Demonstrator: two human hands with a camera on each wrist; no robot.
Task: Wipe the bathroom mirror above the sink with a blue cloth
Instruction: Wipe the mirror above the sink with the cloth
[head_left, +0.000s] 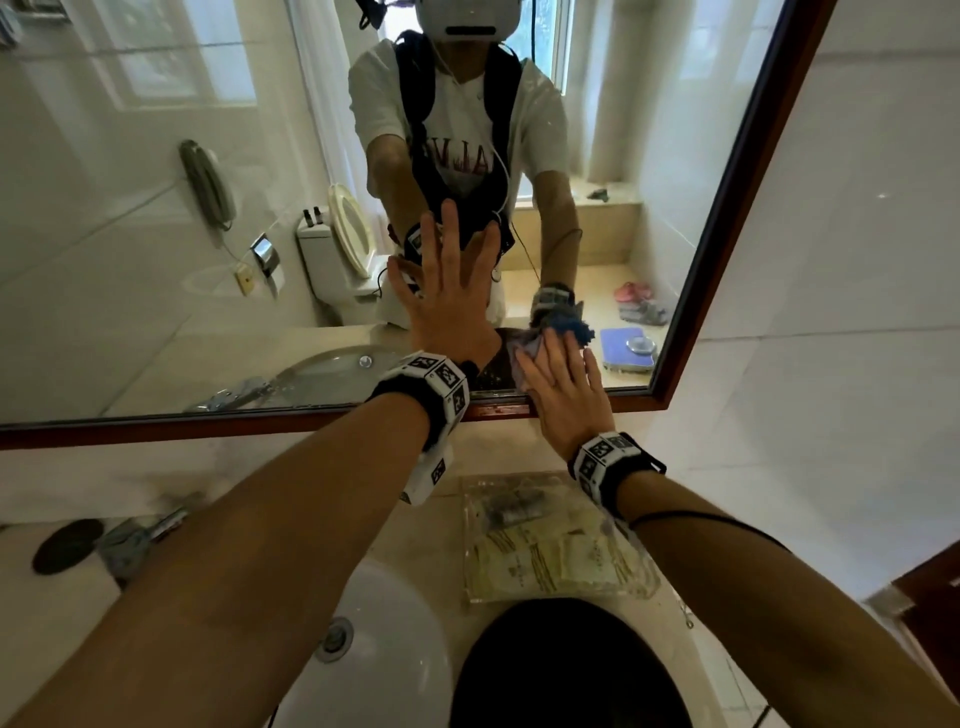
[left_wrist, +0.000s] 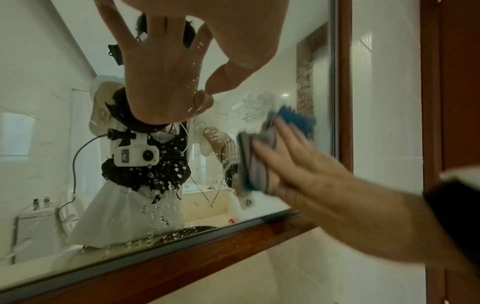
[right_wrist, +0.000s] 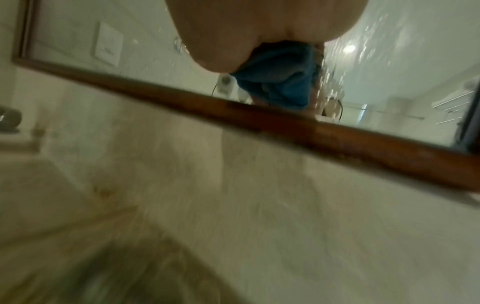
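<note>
The wood-framed mirror (head_left: 156, 234) hangs above the sink, with water droplets (left_wrist: 166, 185) on its lower glass. My left hand (head_left: 447, 296) lies flat on the glass with its fingers spread, and its thumb (left_wrist: 226, 80) touches the surface. To its right, my right hand (head_left: 563, 395) presses the blue cloth (head_left: 525, 351) against the glass with straight fingers, just above the bottom frame rail (head_left: 208, 423). In the left wrist view the cloth (left_wrist: 253, 164) is bunched under the right hand (left_wrist: 306, 170). In the right wrist view the cloth (right_wrist: 280, 80) sits under my palm (right_wrist: 259, 30), at the rail (right_wrist: 311, 127).
A white sink (head_left: 395, 649) lies below, with a chrome faucet (head_left: 140, 540) and a dark round plug (head_left: 67, 545) at the left. A clear tray of packets (head_left: 550, 551) sits on the counter under my right wrist. A white tiled wall (head_left: 831, 312) borders the mirror's right side.
</note>
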